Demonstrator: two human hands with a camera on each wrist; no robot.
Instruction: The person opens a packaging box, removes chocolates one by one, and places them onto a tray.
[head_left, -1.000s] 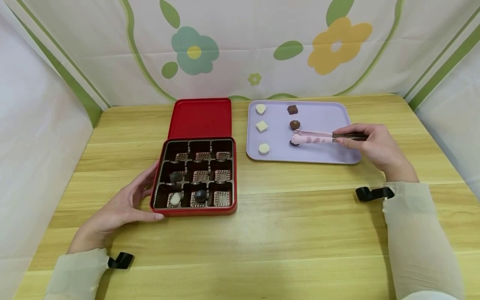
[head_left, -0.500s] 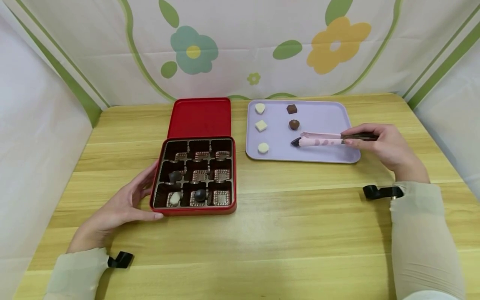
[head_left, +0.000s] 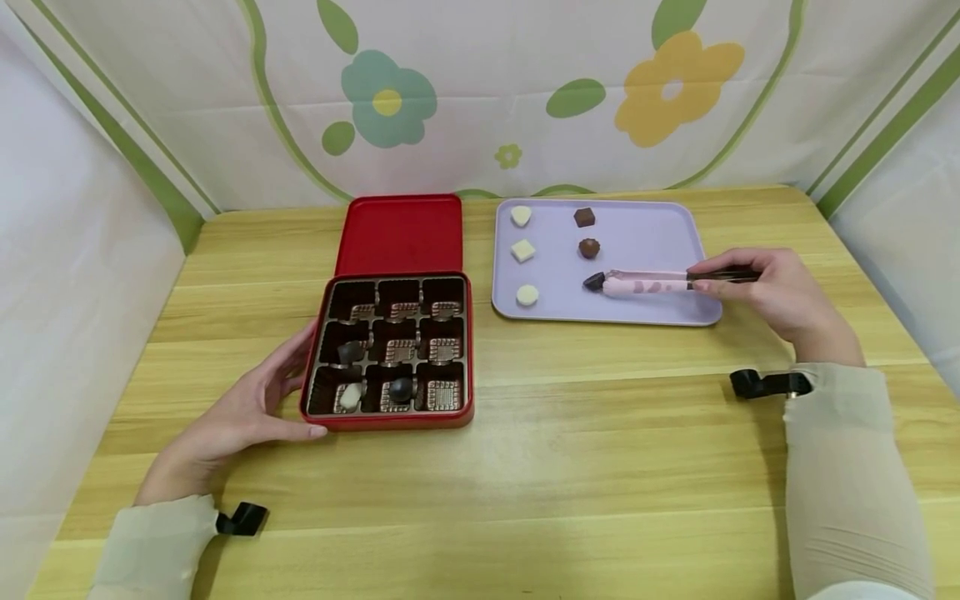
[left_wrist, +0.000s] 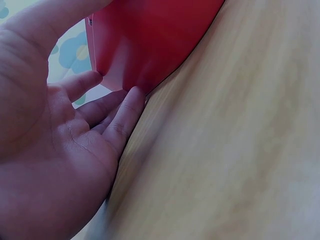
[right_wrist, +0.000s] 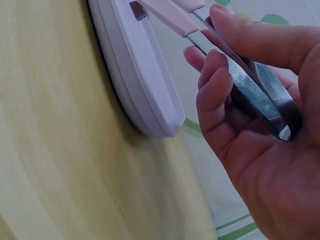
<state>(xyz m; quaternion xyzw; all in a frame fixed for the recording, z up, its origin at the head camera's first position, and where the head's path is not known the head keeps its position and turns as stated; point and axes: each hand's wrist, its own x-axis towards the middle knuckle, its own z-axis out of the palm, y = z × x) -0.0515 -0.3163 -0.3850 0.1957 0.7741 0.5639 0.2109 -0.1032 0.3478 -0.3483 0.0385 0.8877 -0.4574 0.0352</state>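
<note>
My left hand (head_left: 240,417) holds the front left corner of a red chocolate box (head_left: 467,400), thumb at the front and fingers against the left side (left_wrist: 150,50). Inside its brown divided insert are two dark chocolates, one in the middle-left compartment and one at front centre, and a white chocolate (head_left: 350,397) at front left. My right hand (head_left: 787,296) grips metal tongs (head_left: 648,282) with pink paw-shaped ends. Those ends are at a dark pointed chocolate (head_left: 594,282) over the lilac tray (head_left: 652,233); whether they pinch it I cannot tell.
The box's red lid (head_left: 401,233) lies open behind it. On the tray, a round white (head_left: 527,295), a square white (head_left: 522,250) and another white chocolate form a left column, with brown chocolates (head_left: 588,247) beside them. A flower-patterned cloth (head_left: 465,100) hangs behind the table.
My right hand has drawn the tongs to the right, so the dark pointed chocolate, mostly covered before, now shows past their ends. My left hand and the box look unmoved.
</note>
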